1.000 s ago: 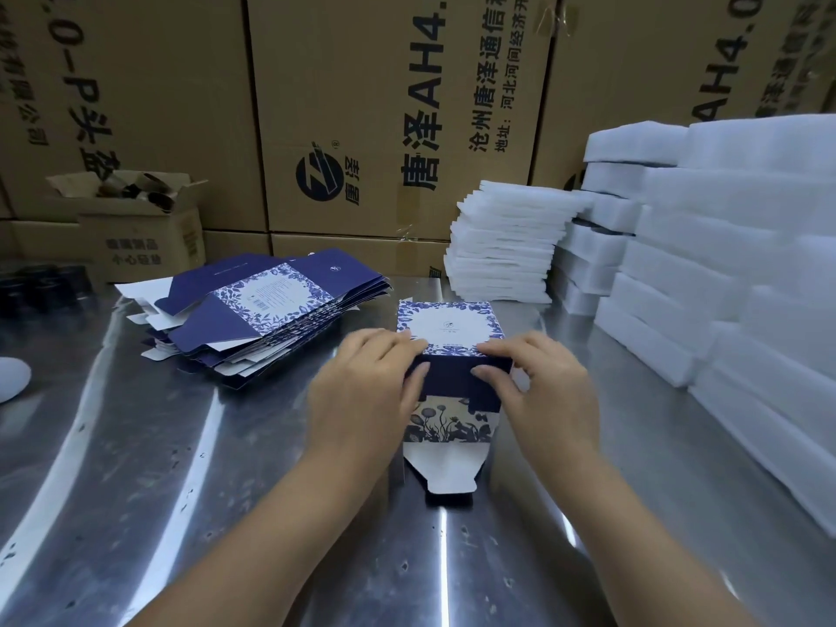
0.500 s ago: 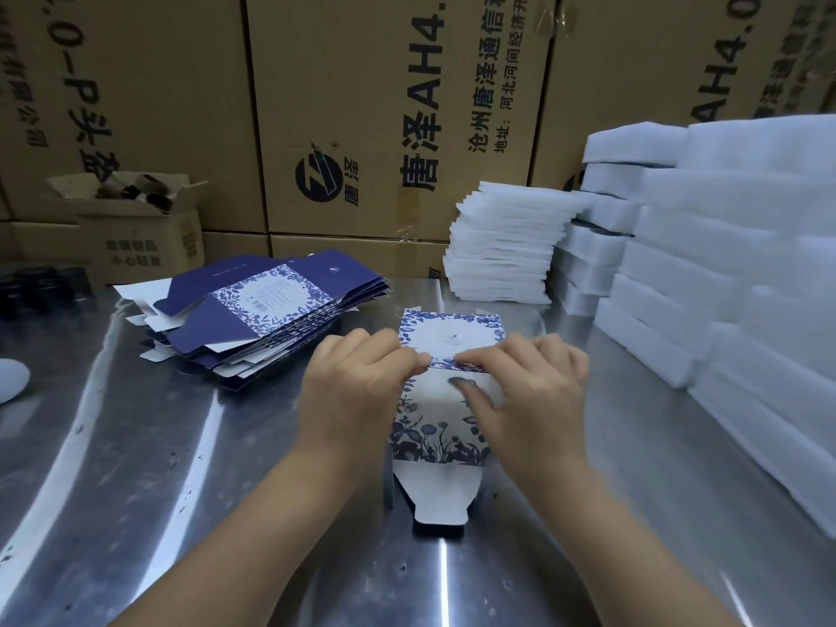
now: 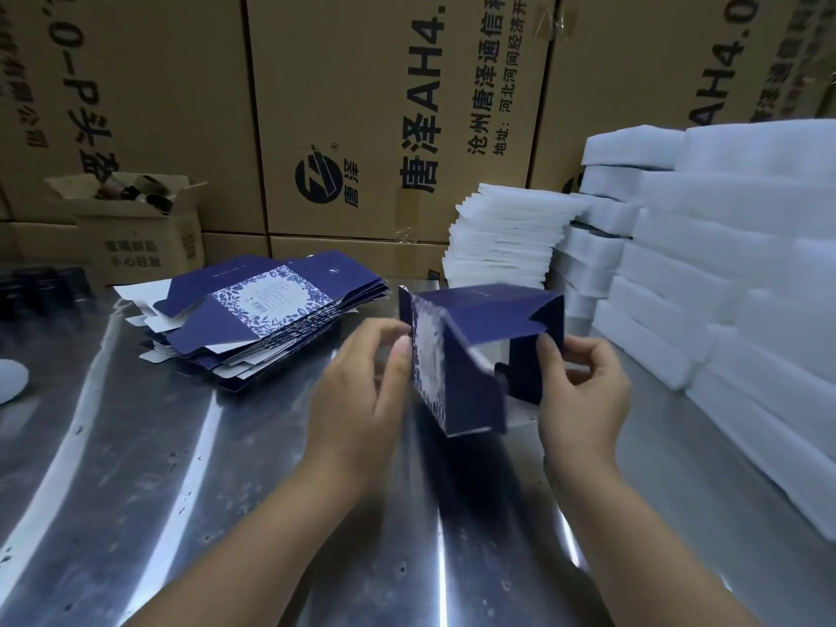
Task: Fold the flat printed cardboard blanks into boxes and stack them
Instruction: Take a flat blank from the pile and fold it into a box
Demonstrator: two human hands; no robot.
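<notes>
While both hands grip it, a navy-blue cardboard box blank with a blue-and-white floral panel is held opened into a hollow sleeve at the centre of the view, over a shiny steel table. The left hand pinches the sleeve's floral left edge between thumb and fingers. The right hand pinches a dark flap on its right side. The hands are apart, with the sleeve between them. Whether its lower corner touches the table cannot be told. To the left, on the table, lies a fanned pile of flat navy-and-floral blanks. To the right stand stacks of white foam blocks, and just behind the sleeve a stack of thin white foam sheets. Large brown printed cartons line the back.
</notes>
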